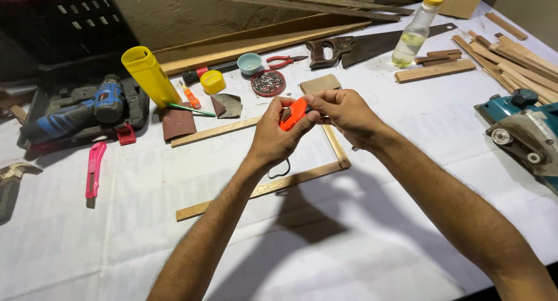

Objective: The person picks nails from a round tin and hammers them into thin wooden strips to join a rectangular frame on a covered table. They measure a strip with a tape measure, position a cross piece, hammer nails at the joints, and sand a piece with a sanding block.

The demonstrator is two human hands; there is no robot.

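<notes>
In front of the hands, the white table [349, 243] has lots of bare room. The thin wooden frame [273, 185] lies right under them. Behind it, a dish of screws [268, 83], sandpaper [177, 124] and a yellow tube [150, 75] crowd together. A blue planer [526, 132] blocks the right side.

Glossy orange plastic tool [293, 113] over a bare wooden frame [264, 187] (unfinished, matt), matt white sheet [360, 237], toothed metal handsaw [378, 45].

orange tool [292, 113] | yellow tube [150, 75] | pink cutter [93, 170] | blue drill [81, 108] | white tablecloth [378, 219]
</notes>
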